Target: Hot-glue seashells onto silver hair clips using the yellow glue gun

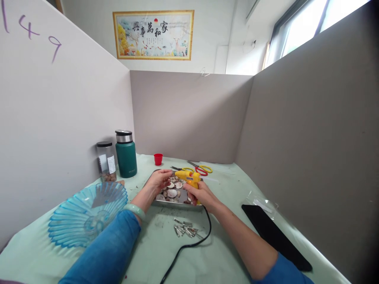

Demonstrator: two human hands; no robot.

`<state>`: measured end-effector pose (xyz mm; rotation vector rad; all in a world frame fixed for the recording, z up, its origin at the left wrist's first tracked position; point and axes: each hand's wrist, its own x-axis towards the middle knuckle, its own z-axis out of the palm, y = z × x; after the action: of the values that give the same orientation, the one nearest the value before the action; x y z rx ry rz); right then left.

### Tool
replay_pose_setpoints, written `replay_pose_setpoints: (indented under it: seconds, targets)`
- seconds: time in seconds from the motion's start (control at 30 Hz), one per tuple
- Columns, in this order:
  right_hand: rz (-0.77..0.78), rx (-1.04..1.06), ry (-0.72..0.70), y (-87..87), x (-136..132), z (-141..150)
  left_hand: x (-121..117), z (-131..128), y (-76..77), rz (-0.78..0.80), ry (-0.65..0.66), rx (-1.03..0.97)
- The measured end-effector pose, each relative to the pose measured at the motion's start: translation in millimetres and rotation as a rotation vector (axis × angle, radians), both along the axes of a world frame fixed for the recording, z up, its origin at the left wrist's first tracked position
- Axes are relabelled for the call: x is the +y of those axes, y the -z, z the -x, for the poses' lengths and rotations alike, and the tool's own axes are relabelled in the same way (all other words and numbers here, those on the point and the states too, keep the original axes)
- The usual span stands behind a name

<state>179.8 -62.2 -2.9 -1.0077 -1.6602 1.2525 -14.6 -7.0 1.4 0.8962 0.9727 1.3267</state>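
Head view: your right hand [201, 195] grips a yellow, pistol-shaped plastic glue gun [191, 178] above a shallow grey metal tray [177, 204] of pale, rounded shells [172, 193]. Your left hand [160, 181] bunches its fingertips by the gun's front end; cannot tell whether they pinch anything. Black flexible cord [192, 245] trails toward you, curving past small silvery metal pieces [187, 228]. Translucent blue fluted dish [74, 217] sits leftward.

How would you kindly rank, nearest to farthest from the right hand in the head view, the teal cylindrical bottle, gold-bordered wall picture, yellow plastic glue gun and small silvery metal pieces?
1. Yellow glue gun: in the right hand.
2. Silvery metal pieces: lower centre.
3. Teal bottle: left, farther back.
4. Wall picture: high in the background.
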Motion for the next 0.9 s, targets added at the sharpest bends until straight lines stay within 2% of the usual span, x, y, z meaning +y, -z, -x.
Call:
replay_pose_setpoints:
  seconds: [0.37,0.9]
  targets:
    - [0.007,0.021,0.000,-0.9,-1.1,-1.6,5.4,2.0,6.9,-0.031,0.019,0.024]
    - [-0.009,0.040,-0.009,4.2,2.3,-2.0,3.9,0.9,3.6,-0.057,0.005,-0.047]
